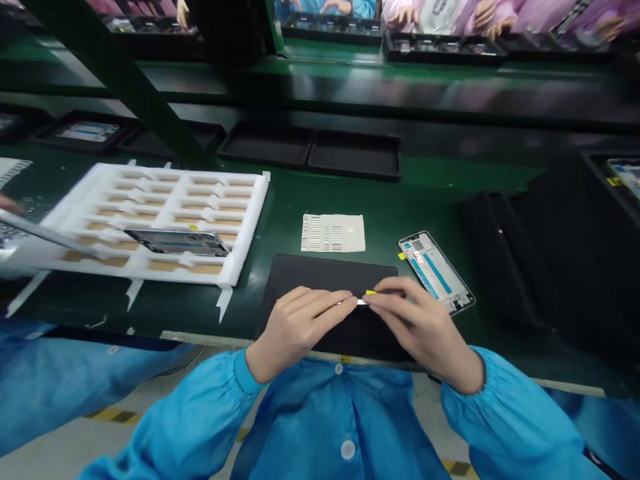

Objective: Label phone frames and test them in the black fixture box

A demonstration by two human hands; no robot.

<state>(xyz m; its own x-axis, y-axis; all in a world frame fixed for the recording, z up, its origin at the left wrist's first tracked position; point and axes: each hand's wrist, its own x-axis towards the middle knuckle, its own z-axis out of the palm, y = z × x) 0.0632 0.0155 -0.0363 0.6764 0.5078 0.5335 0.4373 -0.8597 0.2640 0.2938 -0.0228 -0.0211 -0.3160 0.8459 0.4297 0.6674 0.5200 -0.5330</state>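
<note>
My left hand (295,320) and my right hand (425,323) meet above a black mat (300,270), fingers pinched together. Between them is a thin phone frame, seen edge-on, with only a pale sliver and a yellow tab (371,292) showing; my fingers hide the rest. To the right of my right hand a phone frame (437,270) with blue strips and a yellow tab lies on the green table. Beyond the mat lies a pale sheet (355,233) with rows of small strips.
At left a white foam tray (243,247) with slots holds another phone frame (175,242) on edge. A co-worker's hand and sleeve show at the far left. Black trays (355,157) line the back. Dark stacked material (540,267) stands at right. People work across the bench.
</note>
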